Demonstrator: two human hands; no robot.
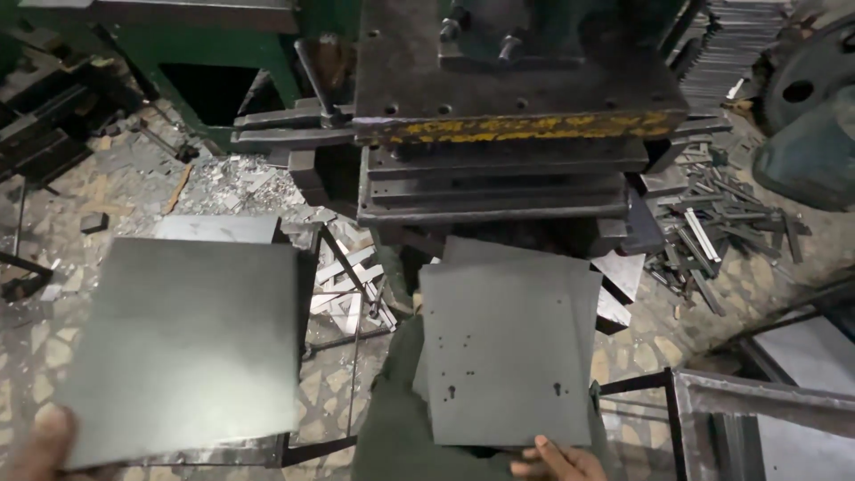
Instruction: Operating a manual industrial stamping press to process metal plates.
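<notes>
Left hand [40,441] grips near corner of blank grey sheet [183,343], held flat well left of press [521,125] & below it in frame; right hand [557,461] pinches near edge of punched sheet [503,356] w/ small holes, directly in front of press; scrap strips [712,236] right of press base.

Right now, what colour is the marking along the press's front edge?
Worn yellow over dark metal, on the press edge; the head view shows it best.
</notes>
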